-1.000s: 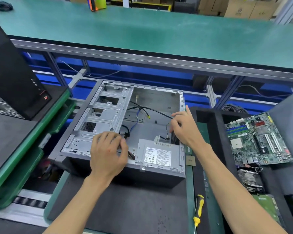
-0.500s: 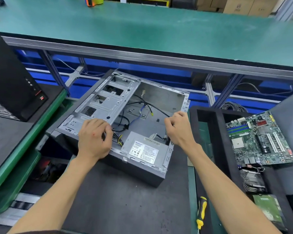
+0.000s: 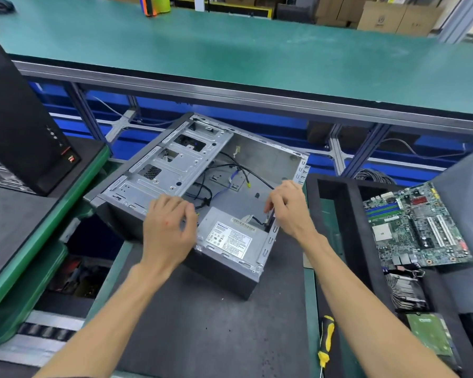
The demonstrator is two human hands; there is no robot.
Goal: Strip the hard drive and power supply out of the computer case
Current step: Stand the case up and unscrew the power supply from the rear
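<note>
A long green bench top (image 3: pixel 230 50) runs across the far side, edged by a grey metal rail, with blue framing below it. At the near left a second computer tower (image 3: pixel 19 126), black, stands on a dark mat on a green-edged tray.

In the middle, on a dark grey work mat (image 3: pixel 202 323), lies the open computer case (image 3: pixel 260 159), on its side and turned at an angle, its far left corner hanging past the mat. Its metal drive cage (image 3: pixel 170 170) fills the left half; loose black and blue cables (image 3: pixel 219 181) trail over the bare floor of the right half. The power supply (image 3: pixel 230 238), a grey box with a white label, sits in the near right corner of the case. I cannot tell whether a hard drive is in the cage.

To the right, a black foam tray (image 3: pixel 339 214) carries a green motherboard (image 3: pixel 415 225), a finned heatsink (image 3: pixel 404 290) nearer, and a green-faced drive (image 3: pixel 429 336) nearest.

The left hand (image 3: pixel 170 227) rests on the near end of the drive cage, just left of the power supply, fingers curled over the edge where the cables run; what they hold is hidden. The right hand (image 3: pixel 290 211) is at the case's right wall, fingers bent down into the gap by the power supply's far end, pinching a black cable there.

A yellow-and-black screwdriver (image 3: pixel 325 339) lies near the right edge of the mat.
</note>
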